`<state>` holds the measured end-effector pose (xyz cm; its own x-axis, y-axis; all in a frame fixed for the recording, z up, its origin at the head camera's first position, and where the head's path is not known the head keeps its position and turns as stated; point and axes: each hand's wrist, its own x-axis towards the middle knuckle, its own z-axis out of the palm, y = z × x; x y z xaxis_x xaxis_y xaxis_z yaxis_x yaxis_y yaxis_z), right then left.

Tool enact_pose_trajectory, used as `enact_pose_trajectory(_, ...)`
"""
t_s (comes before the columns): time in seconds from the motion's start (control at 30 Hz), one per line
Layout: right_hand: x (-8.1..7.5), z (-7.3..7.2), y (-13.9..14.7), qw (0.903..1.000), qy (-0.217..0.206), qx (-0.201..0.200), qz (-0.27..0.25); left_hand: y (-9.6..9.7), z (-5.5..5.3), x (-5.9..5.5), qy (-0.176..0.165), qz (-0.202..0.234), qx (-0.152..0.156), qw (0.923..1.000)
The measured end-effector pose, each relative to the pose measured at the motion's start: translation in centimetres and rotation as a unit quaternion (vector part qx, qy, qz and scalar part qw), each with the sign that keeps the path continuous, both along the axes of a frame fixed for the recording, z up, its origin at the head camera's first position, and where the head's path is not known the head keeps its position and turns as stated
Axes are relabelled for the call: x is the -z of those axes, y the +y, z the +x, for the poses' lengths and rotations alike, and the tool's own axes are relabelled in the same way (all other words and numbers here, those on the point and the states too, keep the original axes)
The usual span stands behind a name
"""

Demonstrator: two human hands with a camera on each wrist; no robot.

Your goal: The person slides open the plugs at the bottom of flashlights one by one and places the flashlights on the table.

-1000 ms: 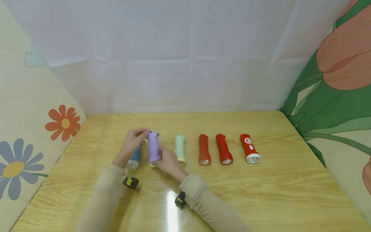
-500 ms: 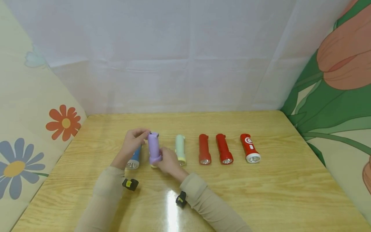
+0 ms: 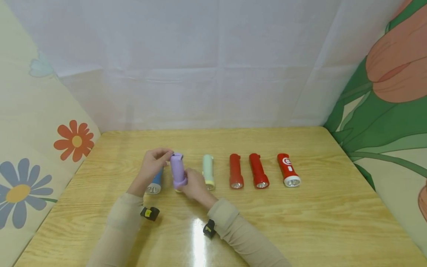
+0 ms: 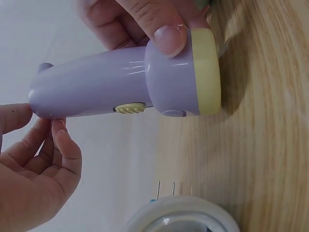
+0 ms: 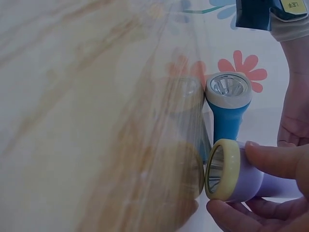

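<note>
In the head view, a purple flashlight with a pale yellow rim stands between both hands, tail end raised. My right hand holds it round the head, thumb on the purple collar in the left wrist view. At the tail, my left hand pinches the end with its fingertips. The yellow slide switch shows on its side. In the right wrist view, the yellow rim meets the table on edge. A blue flashlight with a white head lies beside the left hand, partly hidden by it.
To the right, a mint green flashlight lies close to the right hand. Farther along the row are two plain red flashlights and a red one with a white head. Two thin metal pins stick out by the blue flashlight.
The purple flashlight's tail end has dipped very slightly in the head view. Both hands keep nearly the same place and hold, and the other flashlights lie as before.
</note>
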<state>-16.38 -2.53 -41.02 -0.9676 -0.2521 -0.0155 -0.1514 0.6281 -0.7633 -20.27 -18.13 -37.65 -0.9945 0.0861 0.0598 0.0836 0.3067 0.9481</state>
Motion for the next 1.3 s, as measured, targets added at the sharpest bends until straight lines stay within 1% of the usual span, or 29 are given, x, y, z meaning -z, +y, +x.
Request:
enact_pose_trajectory(0.2, 0.0, -0.1, 0.0, 1.0, -0.004, 0.001, 0.009, 0.1, 0.2, -0.1, 0.011, -0.011, 0.007, 0.9999)
enact_pose_trajectory(0.5, 0.1, -0.2, -0.1, 1.0, -0.004, -0.004, 0.008, 0.1, 0.5, 0.1, 0.015, -0.013, 0.01, 0.9998)
enact_pose_trajectory(0.73, 0.1, -0.2, 0.0, 0.9995, 0.019, -0.014, 0.022, 0.1, 0.9, 0.2, 0.013, -0.018, 0.01, 0.9997)
enact_pose_trajectory(1.03, -0.2, -0.4, 0.0, 0.9988, 0.02, -0.018, 0.042, 0.4, 1.5, 0.2, 0.018, -0.014, 0.005, 0.9997)
enact_pose_trajectory(1.3, -0.3, -0.3, 0.1, 0.9971, 0.045, -0.028, 0.055, 0.5, 1.9, 0.3, 0.037, -0.015, -0.003, 0.9992)
